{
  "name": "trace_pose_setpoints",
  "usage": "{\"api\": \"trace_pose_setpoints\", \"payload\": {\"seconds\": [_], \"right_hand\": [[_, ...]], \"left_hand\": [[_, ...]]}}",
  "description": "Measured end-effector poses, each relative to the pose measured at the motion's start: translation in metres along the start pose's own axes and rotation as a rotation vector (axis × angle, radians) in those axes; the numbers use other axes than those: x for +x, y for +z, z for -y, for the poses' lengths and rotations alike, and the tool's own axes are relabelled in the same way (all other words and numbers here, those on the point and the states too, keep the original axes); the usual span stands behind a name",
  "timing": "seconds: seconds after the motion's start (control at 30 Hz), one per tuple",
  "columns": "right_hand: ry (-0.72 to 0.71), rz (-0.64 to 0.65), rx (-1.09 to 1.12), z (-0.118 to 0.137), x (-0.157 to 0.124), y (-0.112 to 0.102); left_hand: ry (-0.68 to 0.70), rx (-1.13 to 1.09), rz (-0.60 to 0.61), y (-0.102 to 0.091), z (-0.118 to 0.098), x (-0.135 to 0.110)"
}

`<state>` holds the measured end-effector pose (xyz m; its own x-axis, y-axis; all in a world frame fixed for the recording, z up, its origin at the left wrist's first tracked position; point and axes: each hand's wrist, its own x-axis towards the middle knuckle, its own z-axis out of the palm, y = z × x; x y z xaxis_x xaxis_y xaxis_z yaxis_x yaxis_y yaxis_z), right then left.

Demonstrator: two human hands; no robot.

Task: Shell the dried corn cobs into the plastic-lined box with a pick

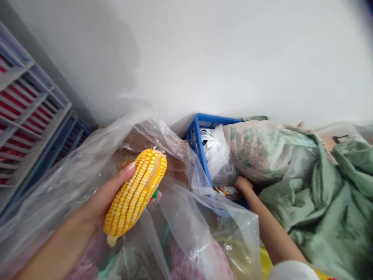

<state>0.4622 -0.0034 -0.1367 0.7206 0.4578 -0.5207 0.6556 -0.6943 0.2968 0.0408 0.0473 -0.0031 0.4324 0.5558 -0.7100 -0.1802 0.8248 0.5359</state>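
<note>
My left hand (116,190) is closed around a yellow corn cob (136,190), thumb along its side, held up over a clear plastic bag (180,206). A small green bit (155,193) shows by the fingertips behind the cob, too little of it to name. Another patch of yellow kernels (127,161) peeks out past my thumb. My right hand (245,184) reaches down into a blue plastic basket (201,149), between a white plastic bag (218,159) and a printed sack (256,149). Beside its knuckles lies a white cylinder with a red and yellow print (228,192). Its fingers are hidden.
Stacked slatted crates (35,112) with red contents stand on the left. Green cloth (309,210) is heaped on the right. A pink checked bundle (201,256) and something yellow (265,262) lie at the bottom. A pale wall (204,58) rises behind.
</note>
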Motion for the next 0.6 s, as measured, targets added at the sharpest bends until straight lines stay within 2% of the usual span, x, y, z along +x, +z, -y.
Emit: {"api": "trace_pose_setpoints", "payload": {"seconds": [0.1,0.2,0.23,0.27,0.3,0.33,0.4,0.47,0.53,0.6], "right_hand": [[-0.147,-0.045,-0.008,0.017,-0.045,-0.04],[-0.347,-0.174,0.028,0.035,-0.111,-0.1],[-0.447,-0.253,0.061,0.042,-0.136,-0.12],[-0.614,-0.369,0.134,0.05,-0.161,-0.137],[-0.737,-0.422,0.196,0.059,-0.184,-0.15],[-0.835,-0.381,0.201,0.069,-0.205,-0.16],[-0.893,-0.294,0.117,0.09,-0.238,-0.166],[-0.866,-0.348,0.187,0.106,-0.26,-0.159],[-0.858,-0.348,0.461,0.118,-0.276,-0.142],[-0.86,-0.2,0.829,0.128,-0.288,-0.117]], "left_hand": [[0.069,-0.076,-0.038,-0.002,-0.006,-0.001],[0.138,-0.082,0.002,-0.002,-0.013,-0.004],[0.156,-0.082,0.026,-0.002,-0.015,-0.005],[0.172,-0.086,0.047,-0.002,-0.017,-0.006],[0.189,-0.093,0.069,-0.002,-0.018,-0.008],[0.204,-0.099,0.088,-0.003,-0.019,-0.01],[0.214,-0.108,0.111,-0.005,-0.019,-0.013],[0.222,-0.119,0.131,-0.007,-0.019,-0.016],[0.246,-0.141,0.156,-0.009,-0.017,-0.019],[0.251,-0.159,0.188,-0.01,-0.015,-0.021]]}}
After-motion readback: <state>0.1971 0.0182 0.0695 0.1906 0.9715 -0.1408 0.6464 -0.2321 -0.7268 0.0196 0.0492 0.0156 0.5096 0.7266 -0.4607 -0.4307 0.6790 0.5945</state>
